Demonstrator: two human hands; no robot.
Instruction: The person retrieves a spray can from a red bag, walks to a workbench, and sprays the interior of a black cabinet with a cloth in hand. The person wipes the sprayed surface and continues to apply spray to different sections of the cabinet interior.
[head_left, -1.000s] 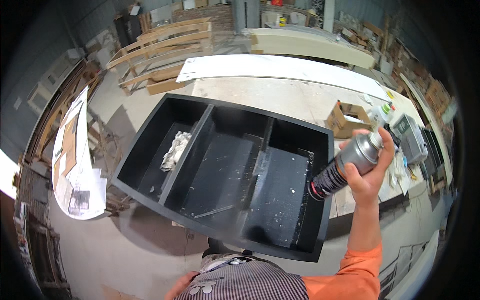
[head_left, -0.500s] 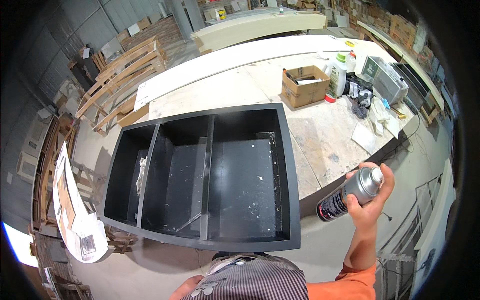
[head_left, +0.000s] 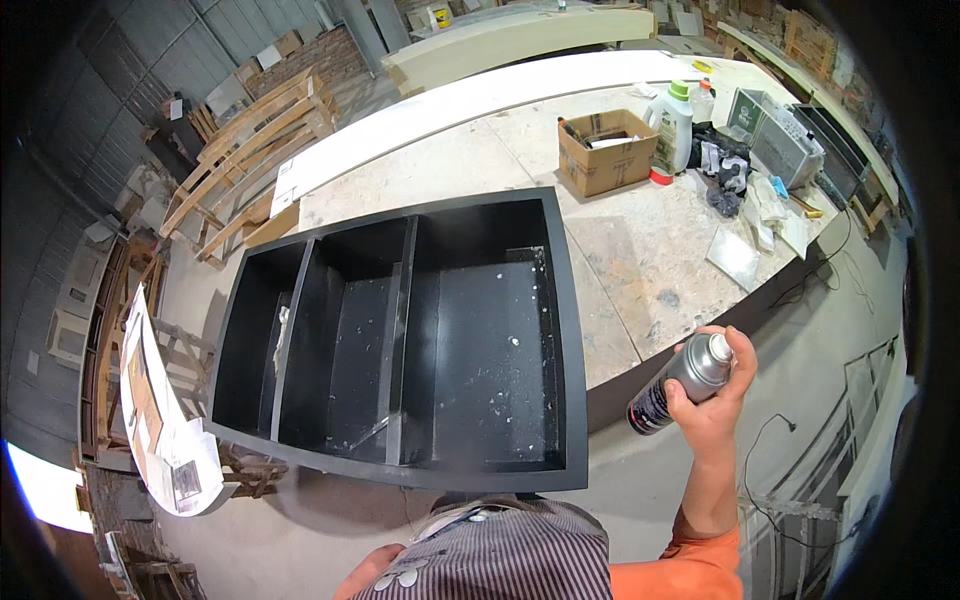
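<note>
My right hand [head_left: 712, 412] is closed around a silver and black spray can [head_left: 702, 366] with a white nozzle. The can tilts, its nozzle end up near my index finger and its base toward the lower left, to the right of a black box frame [head_left: 573, 380]. Two dividers split this open box into three compartments; pale specks and flakes are scattered inside. A crumpled whitish scrap [head_left: 282, 335] lies along the left divider. Only a small part of my left hand [head_left: 372, 570] shows at the lower edge beside the striped apron, its fingers hidden.
The box rests on a pale worktable [head_left: 620, 300]. Farther back stand a cardboard box [head_left: 605, 165], a green-capped bottle [head_left: 672, 130], black plastic [head_left: 722, 170] and a grey case [head_left: 785, 150]. A long white panel [head_left: 430, 115] lies behind; wooden frames [head_left: 250, 150] stand left, a cable [head_left: 765, 425] right.
The right hand and the spray can have moved slightly left in the picture. The whole view has shifted a little, and the black box sits slightly higher in it.
</note>
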